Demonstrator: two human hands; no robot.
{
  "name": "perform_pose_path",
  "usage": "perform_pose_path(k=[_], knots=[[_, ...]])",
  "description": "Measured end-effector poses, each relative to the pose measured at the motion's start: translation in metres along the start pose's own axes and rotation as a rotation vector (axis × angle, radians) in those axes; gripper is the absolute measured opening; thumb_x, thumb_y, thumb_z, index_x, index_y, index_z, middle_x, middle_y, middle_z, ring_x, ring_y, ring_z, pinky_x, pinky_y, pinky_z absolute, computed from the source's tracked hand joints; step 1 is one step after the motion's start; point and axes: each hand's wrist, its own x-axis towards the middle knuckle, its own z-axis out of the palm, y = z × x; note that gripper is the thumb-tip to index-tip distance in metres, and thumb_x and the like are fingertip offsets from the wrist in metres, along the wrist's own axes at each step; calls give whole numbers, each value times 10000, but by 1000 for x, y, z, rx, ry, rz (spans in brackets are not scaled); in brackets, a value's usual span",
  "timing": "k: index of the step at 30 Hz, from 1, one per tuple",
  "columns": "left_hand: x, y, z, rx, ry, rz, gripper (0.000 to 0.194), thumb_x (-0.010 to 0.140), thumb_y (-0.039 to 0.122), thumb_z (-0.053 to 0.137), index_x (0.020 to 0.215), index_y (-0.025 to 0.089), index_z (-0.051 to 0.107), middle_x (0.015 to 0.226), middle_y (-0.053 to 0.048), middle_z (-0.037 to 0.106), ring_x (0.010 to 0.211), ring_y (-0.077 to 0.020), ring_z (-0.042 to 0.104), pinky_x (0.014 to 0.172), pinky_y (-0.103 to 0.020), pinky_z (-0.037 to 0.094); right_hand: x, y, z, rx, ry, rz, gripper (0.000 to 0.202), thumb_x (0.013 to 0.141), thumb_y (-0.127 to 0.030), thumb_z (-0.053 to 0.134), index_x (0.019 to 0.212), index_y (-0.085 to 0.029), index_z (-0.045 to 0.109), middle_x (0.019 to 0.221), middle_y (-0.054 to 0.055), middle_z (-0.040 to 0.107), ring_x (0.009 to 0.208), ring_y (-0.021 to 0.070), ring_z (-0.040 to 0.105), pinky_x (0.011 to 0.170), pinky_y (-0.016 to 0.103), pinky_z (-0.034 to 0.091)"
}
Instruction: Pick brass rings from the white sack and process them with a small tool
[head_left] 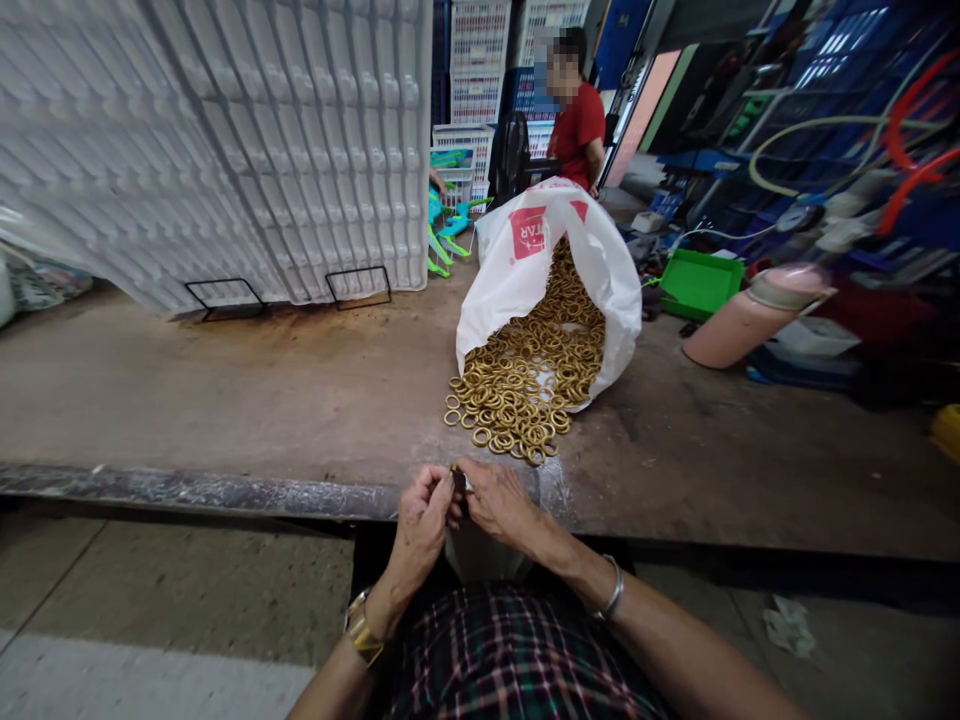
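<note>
At the table's front edge my left hand (421, 518) and my right hand (501, 500) meet, fingers closed in a pinch. Between them shows a small dark piece (459, 482) with a pale, shiny bit beside it; its kind is too small to tell, and the fingers hide part of it. Just beyond my hands, many brass-coloured rings (517, 405) spill in a heap onto the table. They come from the open mouth of a white plastic sack (616, 290) with red print, lying on its side.
The brown table (300, 400) has a worn front edge. Stacked white ribbed trays (315, 150) stand at left on black wire supports. A pink bottle (750, 320) and a green bin (701, 283) are at right. Behind the sack is a person in a red shirt (581, 135).
</note>
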Motion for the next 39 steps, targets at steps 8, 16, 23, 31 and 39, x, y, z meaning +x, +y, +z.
perform_pose_path(k=[8, 16, 23, 31, 39], knots=[[-10, 4, -5, 21, -41, 46, 266, 799, 405, 517, 687, 164, 498, 607, 25, 516, 504, -77, 484, 501, -206, 416, 10, 2, -1, -136, -61, 25, 231, 738, -118, 430, 920, -169, 563, 721, 79, 654, 620, 178, 580, 518, 256, 274], [-13, 0, -5, -533, -55, -163, 232, 758, 354, 607, 740, 142, 515, 769, -34, 593, 620, -107, 556, 476, -204, 436, 49, -13, -19, -330, 85, 140, 277, 804, -116, 388, 1048, -187, 498, 966, 105, 604, 790, 202, 608, 641, 284, 415], [-8, 3, -17, -754, 18, -291, 236, 684, 216, 681, 848, 164, 521, 736, -25, 613, 609, -112, 573, 470, -191, 417, 80, -4, -17, -438, 44, 173, 271, 854, -144, 332, 1080, -197, 472, 1045, 119, 536, 807, 214, 621, 655, 317, 472], [-1, 5, -22, -939, 126, -457, 124, 647, 143, 680, 668, 111, 562, 699, -47, 602, 600, -116, 560, 464, -195, 421, 81, 0, -13, -419, 44, 159, 294, 829, -142, 387, 1104, -217, 459, 1064, 115, 517, 814, 211, 618, 665, 321, 481], [3, 4, -20, -1060, 49, -479, 285, 674, 225, 694, 557, 143, 447, 544, 30, 464, 418, -42, 356, 365, -153, 252, 79, -1, -17, -394, 31, 89, 270, 818, -129, 403, 1064, -202, 487, 1015, 112, 538, 815, 202, 615, 671, 307, 472]])
